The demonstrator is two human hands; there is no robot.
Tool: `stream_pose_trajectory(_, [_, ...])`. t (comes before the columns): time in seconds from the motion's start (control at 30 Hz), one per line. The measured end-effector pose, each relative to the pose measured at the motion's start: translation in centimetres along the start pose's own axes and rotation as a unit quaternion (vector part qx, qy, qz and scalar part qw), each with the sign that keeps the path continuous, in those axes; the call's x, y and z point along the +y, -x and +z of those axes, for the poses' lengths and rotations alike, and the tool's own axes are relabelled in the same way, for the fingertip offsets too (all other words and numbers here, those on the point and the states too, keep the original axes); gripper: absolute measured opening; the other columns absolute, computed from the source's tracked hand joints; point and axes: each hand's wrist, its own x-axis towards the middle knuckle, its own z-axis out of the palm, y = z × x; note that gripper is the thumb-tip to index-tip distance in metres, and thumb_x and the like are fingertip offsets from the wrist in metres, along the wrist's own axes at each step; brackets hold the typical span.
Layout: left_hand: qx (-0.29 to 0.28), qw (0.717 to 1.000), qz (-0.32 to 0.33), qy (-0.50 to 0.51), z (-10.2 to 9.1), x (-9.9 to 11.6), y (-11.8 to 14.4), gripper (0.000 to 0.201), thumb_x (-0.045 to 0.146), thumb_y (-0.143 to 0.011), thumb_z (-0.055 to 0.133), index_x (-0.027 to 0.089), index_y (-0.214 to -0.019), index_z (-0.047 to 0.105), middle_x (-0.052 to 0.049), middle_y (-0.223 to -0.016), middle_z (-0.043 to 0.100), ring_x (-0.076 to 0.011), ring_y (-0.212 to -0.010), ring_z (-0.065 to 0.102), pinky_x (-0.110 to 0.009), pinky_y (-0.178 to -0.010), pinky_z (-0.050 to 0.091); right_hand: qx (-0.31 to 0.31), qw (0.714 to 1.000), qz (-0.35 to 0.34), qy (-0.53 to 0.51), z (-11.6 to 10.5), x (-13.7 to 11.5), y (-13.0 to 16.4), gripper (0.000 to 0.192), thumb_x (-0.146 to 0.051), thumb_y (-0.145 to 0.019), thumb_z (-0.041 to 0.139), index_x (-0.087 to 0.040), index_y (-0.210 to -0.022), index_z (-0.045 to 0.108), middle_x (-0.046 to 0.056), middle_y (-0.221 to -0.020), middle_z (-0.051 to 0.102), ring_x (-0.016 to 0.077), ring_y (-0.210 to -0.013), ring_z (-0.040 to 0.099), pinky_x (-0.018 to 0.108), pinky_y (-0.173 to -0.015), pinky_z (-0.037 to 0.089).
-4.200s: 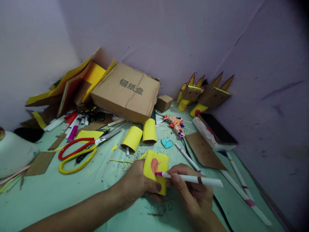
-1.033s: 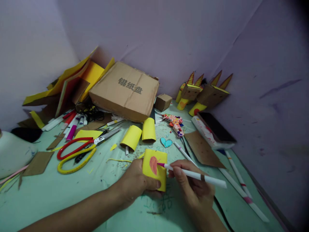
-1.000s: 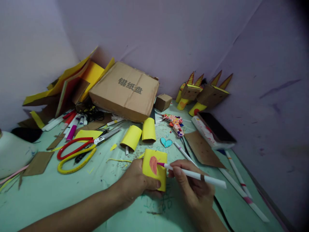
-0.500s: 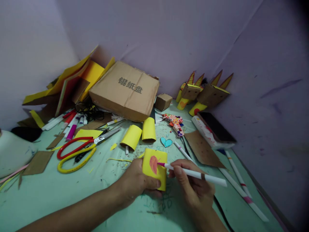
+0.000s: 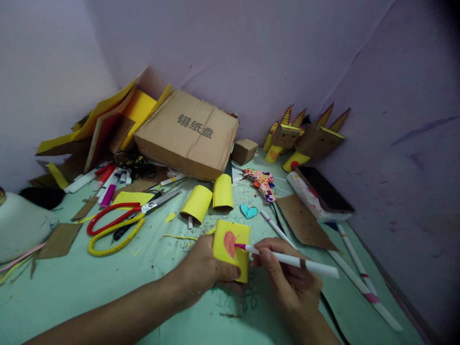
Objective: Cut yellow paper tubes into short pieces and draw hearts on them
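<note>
My left hand (image 5: 206, 266) is closed round a yellow paper-covered tube (image 5: 241, 261), its thumb across the lower front. On the tube's face is a reddish, heart-like patch (image 5: 229, 245), coloured in. My right hand (image 5: 287, 273) grips a white marker (image 5: 291, 259) with a brown band, and its pink tip touches the right edge of the patch. Two more yellow tubes, one leaning (image 5: 196, 203) and one upright (image 5: 223, 193), stand just beyond. A blue paper heart (image 5: 248, 211) lies behind the tube I hold.
Scissors (image 5: 143, 211) with red and yellow handles lie left, near several markers (image 5: 109, 189). A cardboard box (image 5: 187, 134) stands at the back. A patterned glue gun (image 5: 262, 182), a cardboard piece (image 5: 305, 223) and a phone (image 5: 325, 189) are right; cardboard figures (image 5: 316, 141) stand by the wall.
The reddish patch looks slightly more filled on its right side, where the marker tip works. Both hands keep their grip; the whole view has shifted slightly.
</note>
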Motion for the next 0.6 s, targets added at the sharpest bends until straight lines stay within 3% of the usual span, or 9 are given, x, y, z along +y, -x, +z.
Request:
stream_pose_trajectory(0.2, [-0.002,1.000,0.002,0.002,0.19,0.06,0.16,0.026,0.006,-0.052,0.069,0.011,-0.077,0.065,-0.003,-0.068,0.069,-0.0154,-0.061,0.064,-0.023,-0.054,0.051,-0.024,0.999,0.020,-0.008,-0.06,-0.11,0.24,0.026,-0.028,-0.087,0.053,-0.019,-0.064,0.061,-0.002,-0.052,0.053,0.0110,-0.046,0.049,0.021,-0.043,0.035])
stream_pose_trajectory(0.6, [0.007,1.000,0.005,-0.004,0.15,0.00,0.12,0.027,0.005,-0.051,0.069,0.012,-0.077,0.064,-0.002,-0.068,0.068,-0.0151,-0.061,0.062,-0.024,-0.055,0.051,-0.026,1.000,0.008,-0.011,0.07,0.01,0.12,0.023,-0.024,-0.086,0.053,-0.018,-0.065,0.061,-0.002,-0.053,0.055,0.0108,-0.047,0.051,0.021,-0.044,0.036])
